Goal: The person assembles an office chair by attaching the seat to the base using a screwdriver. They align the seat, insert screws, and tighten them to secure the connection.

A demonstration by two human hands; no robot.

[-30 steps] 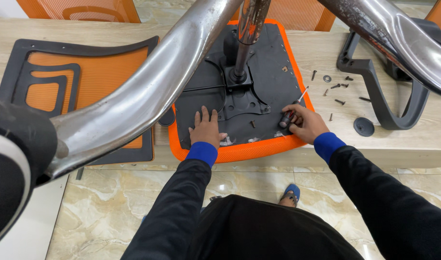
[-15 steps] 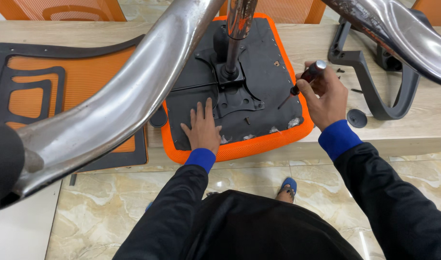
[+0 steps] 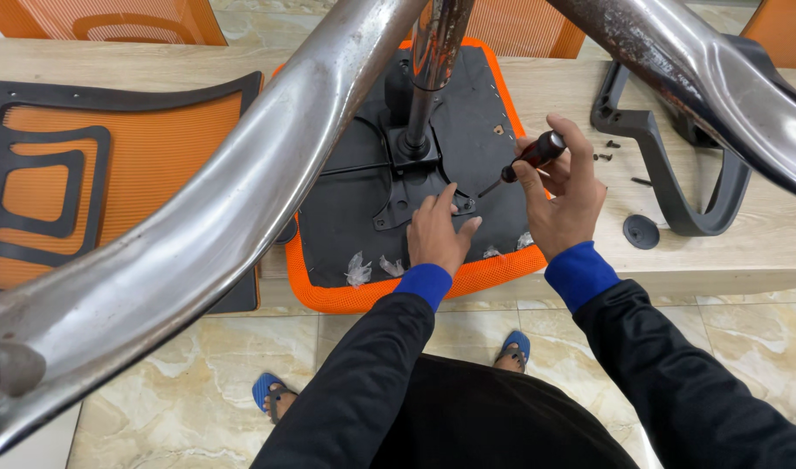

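Your left hand (image 3: 439, 233) lies flat, fingers spread wide and holding nothing, on the black metal mounting plate (image 3: 406, 187) bolted to the underside of the upturned orange mesh chair seat (image 3: 389, 291). Take that seat as your landmark: it rests upside down on the pale wooden table (image 3: 762, 234), its near edge hanging slightly over the table's front.

Your right hand (image 3: 564, 193) is raised just above the seat's right edge, fingers wrapped around the dark, red-and-black handle of a screwdriver (image 3: 528, 159). The shaft slants down and left toward the plate; its tip sits close to your left fingertips, though you cannot tell whether it touches a screw.

From the plate's middle a chromed gas-lift column (image 3: 432, 61) rises toward you, and the worn chromed legs of the star base (image 3: 241, 217) fan out close to the camera, crossing the view.

Left of the seat lies a black plastic backrest frame with orange mesh (image 3: 85, 174). Right of the seat sit a black curved plastic armrest (image 3: 667, 187), a small black round cap (image 3: 641, 231) and a few loose dark screws (image 3: 603, 157). Small crumpled bits of clear plastic (image 3: 358, 270) lie along the seat's near edge.
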